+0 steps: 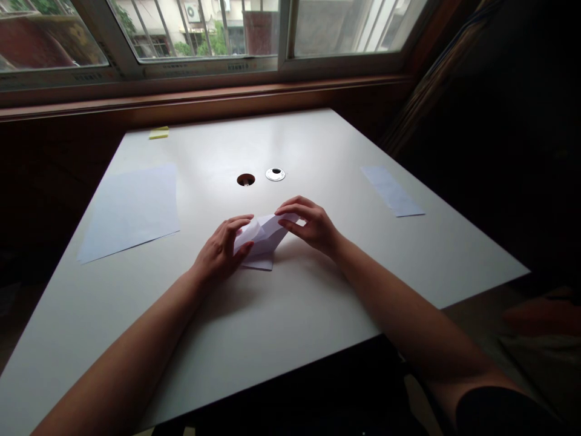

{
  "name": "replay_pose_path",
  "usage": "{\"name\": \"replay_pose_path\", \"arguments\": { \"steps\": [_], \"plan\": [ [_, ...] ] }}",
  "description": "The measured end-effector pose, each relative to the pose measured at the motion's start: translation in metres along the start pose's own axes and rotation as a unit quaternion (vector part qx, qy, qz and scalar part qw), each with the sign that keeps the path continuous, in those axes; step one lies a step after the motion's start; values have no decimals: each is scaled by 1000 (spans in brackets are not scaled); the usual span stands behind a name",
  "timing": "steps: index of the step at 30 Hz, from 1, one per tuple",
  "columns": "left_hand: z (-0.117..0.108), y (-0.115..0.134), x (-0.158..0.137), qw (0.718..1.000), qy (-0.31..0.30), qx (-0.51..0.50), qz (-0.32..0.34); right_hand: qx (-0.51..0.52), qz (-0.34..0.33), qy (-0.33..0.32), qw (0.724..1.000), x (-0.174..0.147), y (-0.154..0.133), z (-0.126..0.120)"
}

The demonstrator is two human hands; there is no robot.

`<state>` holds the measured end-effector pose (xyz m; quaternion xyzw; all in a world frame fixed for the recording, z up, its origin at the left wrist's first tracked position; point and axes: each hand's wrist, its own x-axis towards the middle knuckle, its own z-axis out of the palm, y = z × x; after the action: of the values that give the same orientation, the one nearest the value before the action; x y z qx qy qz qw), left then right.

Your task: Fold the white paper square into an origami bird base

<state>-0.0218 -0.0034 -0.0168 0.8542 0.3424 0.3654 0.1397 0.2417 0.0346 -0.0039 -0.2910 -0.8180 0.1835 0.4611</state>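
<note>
A folded sheet of white paper (267, 235) is held between my two hands, just above the middle of the white table. My left hand (224, 247) grips its left side, where a flap curls up under the fingers. Thumb and fingers of my right hand (309, 223) pinch the raised right corner. The paper's lower edge reaches down to the tabletop. Part of its left side is hidden behind my left fingers.
Flat white sheets (131, 209) lie at the left of the table (290, 339). A narrow paper strip (393, 191) is at the right, a yellow sticky-note pad (158, 132) at the far left corner. Beyond the paper are a round hole (246, 180) and a grommet cover (275, 174).
</note>
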Motion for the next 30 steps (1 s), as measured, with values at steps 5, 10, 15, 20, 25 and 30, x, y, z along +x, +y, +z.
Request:
{"name": "replay_pose_path", "arguments": {
  "steps": [5,10,15,20,25,30],
  "plan": [
    [3,-8,-2,994,31,-10,-107,-3,-28,-2,1000,0,-5,6],
    [-1,-9,2,985,17,18,-171,-19,-54,-11,998,-1,-11,9],
    [-5,-8,3,982,52,14,-179,-27,-67,-22,997,-2,-14,9],
    [-4,-4,3,983,112,53,-136,-23,-78,-21,997,0,-18,9],
    [-1,-4,2,990,92,35,-105,-25,-95,-27,995,1,-22,10],
    [1,-7,2,990,90,69,-78,-40,-111,-28,993,-1,-23,10]
  ]
}}
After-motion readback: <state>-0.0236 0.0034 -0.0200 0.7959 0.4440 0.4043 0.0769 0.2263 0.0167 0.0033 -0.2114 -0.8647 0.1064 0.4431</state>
